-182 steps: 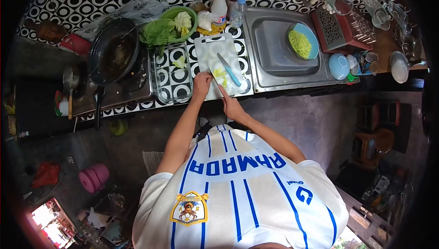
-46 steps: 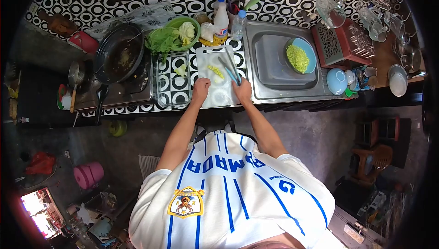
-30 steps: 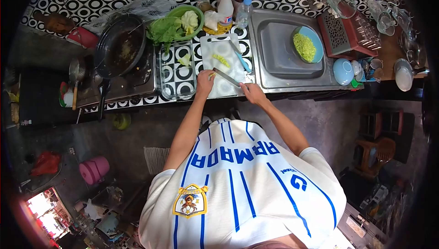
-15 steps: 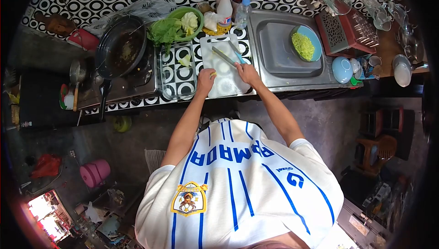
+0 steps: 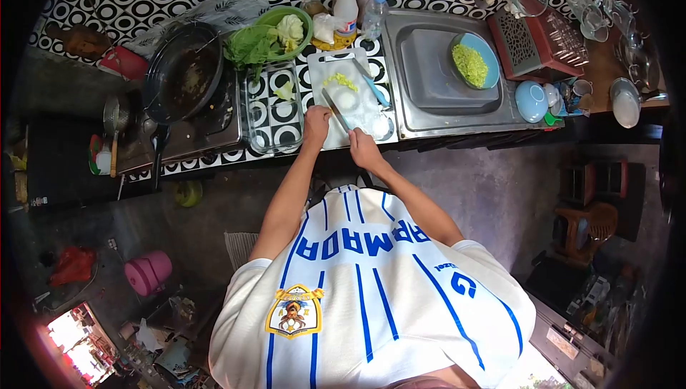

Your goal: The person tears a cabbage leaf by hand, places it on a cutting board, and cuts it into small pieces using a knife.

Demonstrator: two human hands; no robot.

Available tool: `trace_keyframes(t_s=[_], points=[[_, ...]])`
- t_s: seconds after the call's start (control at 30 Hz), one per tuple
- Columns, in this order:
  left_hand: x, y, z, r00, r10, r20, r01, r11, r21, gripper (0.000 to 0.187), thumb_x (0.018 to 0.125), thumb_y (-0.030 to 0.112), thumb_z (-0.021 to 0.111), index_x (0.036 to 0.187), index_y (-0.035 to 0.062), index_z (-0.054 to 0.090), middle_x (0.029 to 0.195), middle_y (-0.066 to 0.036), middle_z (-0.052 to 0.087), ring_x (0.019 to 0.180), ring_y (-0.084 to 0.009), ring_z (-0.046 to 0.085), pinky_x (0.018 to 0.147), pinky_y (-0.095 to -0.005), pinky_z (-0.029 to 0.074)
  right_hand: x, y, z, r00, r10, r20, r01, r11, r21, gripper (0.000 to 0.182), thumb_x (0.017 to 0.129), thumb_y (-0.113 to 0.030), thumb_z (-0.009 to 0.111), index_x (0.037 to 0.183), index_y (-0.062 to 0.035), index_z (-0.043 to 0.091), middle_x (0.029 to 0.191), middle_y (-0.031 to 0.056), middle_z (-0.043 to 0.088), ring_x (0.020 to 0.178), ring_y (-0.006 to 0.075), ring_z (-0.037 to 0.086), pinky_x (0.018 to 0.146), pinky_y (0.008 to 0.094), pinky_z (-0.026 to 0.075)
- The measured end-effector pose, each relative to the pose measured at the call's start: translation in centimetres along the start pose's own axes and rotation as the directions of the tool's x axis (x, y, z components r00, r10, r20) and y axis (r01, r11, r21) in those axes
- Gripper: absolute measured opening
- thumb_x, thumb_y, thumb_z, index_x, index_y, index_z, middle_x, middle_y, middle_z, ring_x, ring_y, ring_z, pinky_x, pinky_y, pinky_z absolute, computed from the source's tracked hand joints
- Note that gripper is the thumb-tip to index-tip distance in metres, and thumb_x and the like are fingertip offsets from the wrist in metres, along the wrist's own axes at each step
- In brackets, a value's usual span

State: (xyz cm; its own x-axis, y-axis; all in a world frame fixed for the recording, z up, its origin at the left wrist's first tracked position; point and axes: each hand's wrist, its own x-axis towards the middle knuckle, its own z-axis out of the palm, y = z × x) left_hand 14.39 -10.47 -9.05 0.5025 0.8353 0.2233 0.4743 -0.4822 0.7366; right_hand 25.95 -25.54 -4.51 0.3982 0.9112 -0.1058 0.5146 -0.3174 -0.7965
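Right fingers [image 5: 353, 136] grasping knife [image 5: 336, 111] | left fingers [image 5: 326, 110] curled, hold unclear | shirt [image 5: 371, 289] reads "ARMADA", inverted | bottle label [image 5: 346, 26] illegible

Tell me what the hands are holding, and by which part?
The right hand holds a knife by its handle. I can't tell whether the left hand holds anything.

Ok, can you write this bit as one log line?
right fingers: gripping knife | left fingers: next to knife, grip unclear | cutting board: chopped greens, second knife
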Motion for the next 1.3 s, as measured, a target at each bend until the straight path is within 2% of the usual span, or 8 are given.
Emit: trace_keyframes(t_s=[0.37, 0.53, 0.7, 0.77, 1.0, 1.1, 1.2, 1.3], points=[[-0.2, 0.1, 0.3, 0.999, 0.013, -0.044, -0.012, 1.000, 0.018, 0.012, 0.078, 0.003, 0.065, 0.082, -0.0008, 0.075, 0.091, -0.017, 0.073, 0.095, -0.0369, 0.065, 0.088, -0.0442, 0.051, 4.4, -0.6, 3.5, 0.999, 0.010, -0.052, -0.011, 1.000, -0.019, 0.039, 0.107, -0.025, 0.042, 0.091, 0.0072, 0.057, 0.073, 0.0381, 0.061, 0.075, 0.0578, 0.061, 0.066, 0.0621, 0.047], [-0.1, -0.2, 0.4, 0.999, 0.005, -0.031, -0.005, 1.000, 0.029, 0.010, 0.079, 0.002, 0.064, 0.081, -0.0008, 0.073, 0.090, -0.017, 0.072, 0.097, -0.0367, 0.064, 0.087, -0.0447, 0.051, -0.8, 1.0, 2.1, 0.997, -0.080, -0.005, 0.079, 0.991, -0.110, 0.036, 0.107, -0.022, 0.043, 0.088, 0.0056, 0.056, 0.072, 0.0374, 0.059, 0.073, 0.0576, 0.059, 0.065, 0.0635, 0.045], [-0.3, 0.3, 0.5, 0.995, 0.023, -0.101, -0.028, 0.999, -0.042, 0.008, 0.077, 0.000, 0.064, 0.081, -0.0001, 0.072, 0.090, -0.017, 0.071, 0.095, -0.0378, 0.064, 0.086, -0.0458, 0.051, -5.8, 1.6, -0.9, 0.999, 0.013, 0.039, -0.007, 0.991, -0.133, 0.034, 0.106, -0.021, 0.044, 0.087, 0.0044, 0.055, 0.072, 0.0353, 0.060, 0.071, 0.0576, 0.058, 0.065, 0.0642, 0.044], [-0.3, 0.1, 0.5, 0.998, -0.008, -0.057, 0.007, 1.000, -0.027, 0.007, 0.078, 0.000, 0.064, 0.079, -0.0002, 0.071, 0.089, -0.018, 0.070, 0.094, -0.0380, 0.064, 0.085, -0.0462, 0.050, -5.6, 0.8, -0.8, 1.000, 0.015, 0.019, -0.012, 0.989, -0.149, 0.034, 0.106, -0.021, 0.045, 0.086, 0.0044, 0.055, 0.072, 0.0357, 0.060, 0.072, 0.0574, 0.059, 0.065, 0.0642, 0.044], [-0.1, -0.6, 0.7, 0.998, -0.060, 0.006, 0.060, 0.997, 0.053, 0.008, 0.077, 0.002, 0.070, 0.084, 0.0003, 0.073, 0.091, -0.016, 0.071, 0.097, -0.0364, 0.065, 0.089, -0.0447, 0.050, 2.1, 0.9, 3.3, 0.998, -0.033, -0.059, 0.025, 0.990, -0.137, 0.035, 0.105, -0.023, 0.045, 0.088, 0.0050, 0.058, 0.073, 0.0372, 0.061, 0.075, 0.0573, 0.061, 0.068, 0.0634, 0.046], [-0.3, -0.4, 0.7, 0.998, 0.016, -0.064, -0.015, 1.000, 0.008, 0.007, 0.079, 0.001, 0.067, 0.083, -0.0010, 0.072, 0.090, -0.018, 0.070, 0.096, -0.0380, 0.064, 0.088, -0.0457, 0.051, 4.7, 0.1, 3.5, 0.997, -0.048, -0.067, 0.043, 0.996, -0.075, 0.039, 0.106, -0.025, 0.044, 0.089, 0.0060, 0.060, 0.075, 0.0373, 0.062, 0.077, 0.0572, 0.061, 0.069, 0.0620, 0.048], [-0.6, 0.1, 0.3, 0.992, -0.002, -0.124, -0.001, 1.000, -0.026, 0.012, 0.079, 0.001, 0.068, 0.090, -0.0019, 0.073, 0.097, -0.018, 0.070, 0.098, -0.0376, 0.065, 0.090, -0.0447, 0.051, 5.4, -0.8, 2.9, 0.998, -0.038, -0.058, 0.036, 0.999, -0.027, 0.042, 0.106, -0.028, 0.044, 0.090, 0.0069, 0.062, 0.078, 0.0380, 0.062, 0.080, 0.0568, 0.062, 0.071, 0.0608, 0.049], [-0.9, 0.3, 0.0, 0.991, -0.085, -0.099, 0.084, 0.996, -0.019, 0.015, 0.080, 0.001, 0.068, 0.094, -0.0021, 0.072, 0.101, -0.019, 0.069, 0.100, -0.0376, 0.064, 0.092, -0.0444, 0.050, 4.5, -1.8, 2.3, 0.997, -0.010, -0.071, 0.012, 1.000, 0.017, 0.043, 0.106, -0.028, 0.044, 0.090, 0.0071, 0.062, 0.080, 0.0382, 0.062, 0.082, 0.0567, 0.062, 0.071, 0.0605, 0.049]])
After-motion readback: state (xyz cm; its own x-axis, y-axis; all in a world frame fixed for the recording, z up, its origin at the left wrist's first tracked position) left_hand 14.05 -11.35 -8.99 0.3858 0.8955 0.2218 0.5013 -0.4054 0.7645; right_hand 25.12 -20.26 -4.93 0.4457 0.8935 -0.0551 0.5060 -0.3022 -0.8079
